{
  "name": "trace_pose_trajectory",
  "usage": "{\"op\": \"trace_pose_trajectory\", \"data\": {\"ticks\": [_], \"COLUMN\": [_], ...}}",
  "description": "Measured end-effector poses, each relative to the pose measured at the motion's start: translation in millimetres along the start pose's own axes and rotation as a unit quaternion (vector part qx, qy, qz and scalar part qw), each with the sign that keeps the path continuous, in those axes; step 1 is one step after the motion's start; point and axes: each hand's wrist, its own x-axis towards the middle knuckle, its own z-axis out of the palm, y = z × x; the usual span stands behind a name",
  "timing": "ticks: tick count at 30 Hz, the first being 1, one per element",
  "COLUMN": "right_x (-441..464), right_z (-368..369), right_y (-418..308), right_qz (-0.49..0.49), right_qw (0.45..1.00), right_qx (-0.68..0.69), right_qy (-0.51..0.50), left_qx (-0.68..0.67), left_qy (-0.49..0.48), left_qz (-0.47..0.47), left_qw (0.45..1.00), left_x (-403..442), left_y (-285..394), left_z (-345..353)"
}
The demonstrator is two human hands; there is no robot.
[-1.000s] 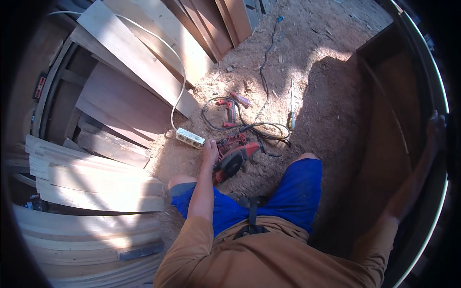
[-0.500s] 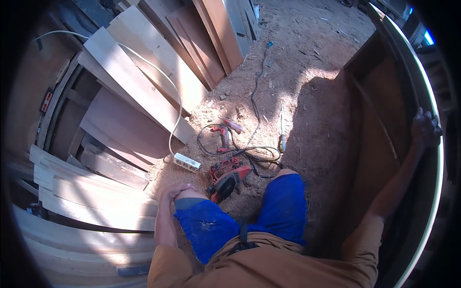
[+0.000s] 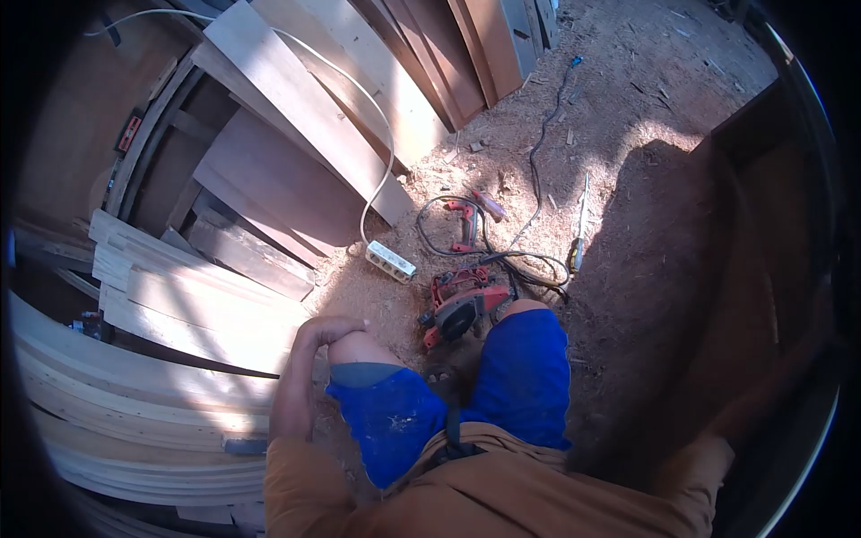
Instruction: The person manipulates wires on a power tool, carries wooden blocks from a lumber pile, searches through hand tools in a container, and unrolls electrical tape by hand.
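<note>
My left hand (image 3: 335,329) rests on my bare left knee (image 3: 359,348), its fingers laid over it with nothing in them. My right forearm (image 3: 762,403) reaches to the dark wooden panel (image 3: 744,296) at the right; the hand at its end is lost in shadow and blur. On the dirt in front of my knees lies a red and black circular saw (image 3: 462,312). Beyond it are a red drill-like tool (image 3: 464,224), a pinkish bottle-like object (image 3: 490,205), looped black cable (image 3: 538,269) and a long thin tool with a yellow and black handle (image 3: 577,255).
A white power strip (image 3: 391,261) on a white cord lies left of the saw. Long boards (image 3: 296,108) lean at the upper left, with stacked planks (image 3: 152,430) below them. A red and black object (image 3: 130,133) sits at the far left. Wood chips litter the ground (image 3: 628,134).
My left hand has let go of the saw and moved back onto my left knee. The view has shifted; my right hand, seen earlier on the panel's edge, is now obscured.
</note>
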Motion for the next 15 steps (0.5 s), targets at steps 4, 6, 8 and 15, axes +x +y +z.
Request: {"op": "trace_pose_trajectory", "data": {"ticks": [4, 6, 8, 15], "right_x": [-3, -5, -3, 3], "right_z": [42, 19, 1, 22], "right_y": [6, 6, 1, 5], "right_qz": [-0.056, -0.032, -0.021, -0.063], "right_qw": [0.96, 0.996, 0.999, 0.994], "right_qx": [0.04, 0.006, -0.017, -0.018], "right_qy": [0.272, 0.085, -0.018, 0.09], "left_qx": [0.054, 0.102, 0.119, 0.236], "left_qy": [0.015, 0.005, 0.009, 0.07], "left_qz": [0.118, 0.237, 0.236, 0.211], "left_qw": [0.991, 0.966, 0.964, 0.946], "left_x": [14, 1, 1, 29], "left_y": [-20, -6, 6, 93], "left_z": [9, 3, 5, 27]}}
